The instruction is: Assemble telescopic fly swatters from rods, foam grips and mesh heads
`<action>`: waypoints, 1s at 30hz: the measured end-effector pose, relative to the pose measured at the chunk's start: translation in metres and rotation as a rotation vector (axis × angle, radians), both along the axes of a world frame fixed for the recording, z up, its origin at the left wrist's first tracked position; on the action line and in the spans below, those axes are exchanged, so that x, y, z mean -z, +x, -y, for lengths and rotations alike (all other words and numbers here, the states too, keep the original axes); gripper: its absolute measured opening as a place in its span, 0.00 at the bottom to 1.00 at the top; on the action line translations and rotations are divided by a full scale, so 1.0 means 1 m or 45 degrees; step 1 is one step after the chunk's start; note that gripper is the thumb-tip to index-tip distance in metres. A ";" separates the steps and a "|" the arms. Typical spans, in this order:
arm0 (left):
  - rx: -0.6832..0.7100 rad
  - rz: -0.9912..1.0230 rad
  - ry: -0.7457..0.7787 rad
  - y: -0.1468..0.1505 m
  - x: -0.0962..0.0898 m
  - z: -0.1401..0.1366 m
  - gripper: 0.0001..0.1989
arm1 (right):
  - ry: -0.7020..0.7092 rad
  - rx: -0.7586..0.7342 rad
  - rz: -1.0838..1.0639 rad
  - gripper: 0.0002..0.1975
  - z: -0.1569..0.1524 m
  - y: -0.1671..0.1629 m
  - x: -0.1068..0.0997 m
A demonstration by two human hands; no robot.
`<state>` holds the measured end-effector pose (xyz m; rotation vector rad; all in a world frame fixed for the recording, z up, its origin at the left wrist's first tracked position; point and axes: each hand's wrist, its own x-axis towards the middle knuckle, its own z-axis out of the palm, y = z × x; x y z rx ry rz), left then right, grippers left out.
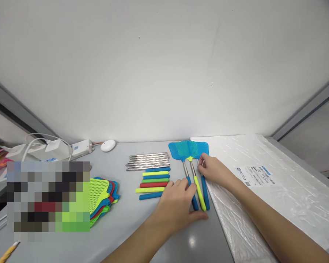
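Three fly swatters lie side by side with overlapping mesh heads. The left one [195, 203] and the right one [205, 195] have blue handles; the middle one [200, 195] has a yellow handle. My right hand [208, 167] pinches the right fly swatter at its metal rod, just below the blue head. My left hand [178, 201] rests on the table with fingers bent beside the left swatter's handle and its thumb stretched out below the handles. Beyond it lie several loose coloured handles [154, 185], partly hidden by that hand, and a row of metal rods [148, 162].
At left is a stack of loose swatter heads [101, 193], partly covered by a pixelated patch. Behind it are a power strip with chargers [57, 149] and a white oval device [108, 145]. A white wrapped panel [290, 204] with a label covers the right side.
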<state>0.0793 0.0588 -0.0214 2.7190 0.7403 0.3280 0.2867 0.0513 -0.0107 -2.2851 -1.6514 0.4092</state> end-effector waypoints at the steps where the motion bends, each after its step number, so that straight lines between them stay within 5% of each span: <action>1: 0.004 0.000 -0.002 0.000 0.000 -0.001 0.28 | 0.009 -0.002 -0.009 0.00 0.000 0.000 0.000; 18: 0.019 -0.026 0.011 0.005 0.000 -0.002 0.34 | 0.061 0.072 -0.019 0.01 -0.003 -0.008 0.001; 30: 0.084 -0.019 0.005 -0.001 -0.004 -0.003 0.24 | 0.070 0.049 -0.006 0.02 -0.003 -0.009 0.004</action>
